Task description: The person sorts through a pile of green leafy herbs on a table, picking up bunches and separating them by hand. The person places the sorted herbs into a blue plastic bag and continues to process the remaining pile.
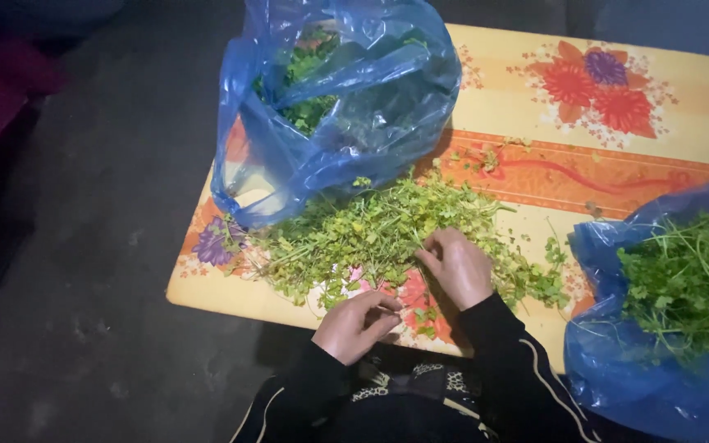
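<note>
Pinched between the thumb and fingertips of the left hand (357, 325), at the near edge of the loose pile of leafy green herbs (387, 234), what appears to be a thin sprig is held; it is too small to be made out clearly. The right hand (457, 267) is laid on the near side of the same pile, its fingers curled down into the stems, though it cannot be told whether a stem is actually grasped.

The pile is spread over the floral tablecloth (617, 123) in the middle of the low table. Just behind the pile, touching its far edge, an open blue plastic bag (354, 123) is seen, with more greens showing inside. To the right of the pile, near but apart from it, a second blue plastic bag (642, 377) is lying open with a heap of darker, tidier greens (687, 283) on it.

As a judgement, the sorting seems to be partly done: a fair heap has been gathered on the right, while the whole loose pile and the greens behind it remain to be gone through.
</note>
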